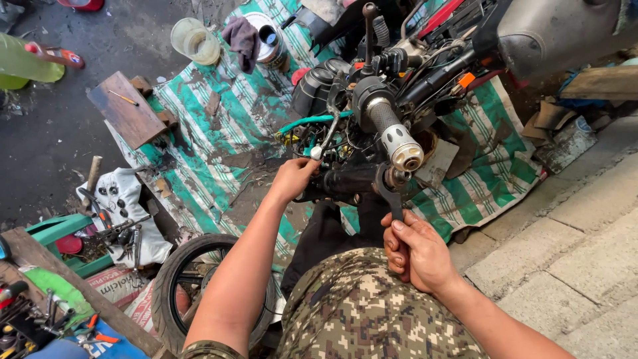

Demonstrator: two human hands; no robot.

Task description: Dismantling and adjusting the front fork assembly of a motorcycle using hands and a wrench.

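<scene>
Down at six o'clock, the right hand [417, 249] grips a wrench [392, 195], its jaw on the fork top below the handlebar grip [393, 136]. Left hand [292, 178] reaches forward, fingers curled against dark parts; what they hold stays hidden.

Motorcycle handlebar [392, 133] over a tarp [226, 133], loose wheel [193, 279] left, pavement [571, 259] right.

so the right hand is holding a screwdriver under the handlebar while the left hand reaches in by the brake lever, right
Not quite. In the head view the right hand holds a dark spanner, not a screwdriver, its open end up under the handlebar. The rest stands: the left hand reaches in by the brake lever.
</scene>
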